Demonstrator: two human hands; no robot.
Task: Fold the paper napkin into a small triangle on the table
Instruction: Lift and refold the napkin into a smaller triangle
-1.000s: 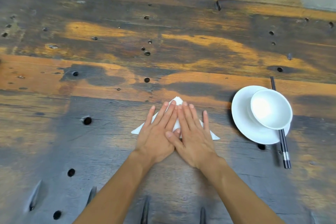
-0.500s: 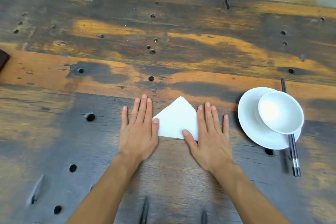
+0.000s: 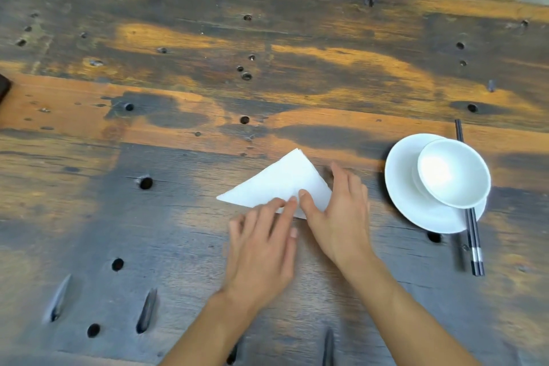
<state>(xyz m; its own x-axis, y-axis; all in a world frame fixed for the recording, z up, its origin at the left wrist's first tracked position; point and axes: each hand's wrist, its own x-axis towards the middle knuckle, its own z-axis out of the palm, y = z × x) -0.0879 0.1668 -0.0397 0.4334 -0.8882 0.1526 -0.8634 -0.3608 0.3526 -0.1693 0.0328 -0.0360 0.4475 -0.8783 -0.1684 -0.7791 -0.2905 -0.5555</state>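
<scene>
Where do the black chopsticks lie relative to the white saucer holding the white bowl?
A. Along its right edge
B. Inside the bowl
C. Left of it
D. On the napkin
A: the black chopsticks run along the white saucer's right edge, partly hidden behind the white bowl.

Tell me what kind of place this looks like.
Probably a dining spot, maybe a restaurant: a rustic wooden table set with a bowl on a plate, chopsticks and a napkin.

White triangular napkin (image 3: 282, 184) on wooden table (image 3: 267, 53), both hands' fingertips at its near edge
</scene>
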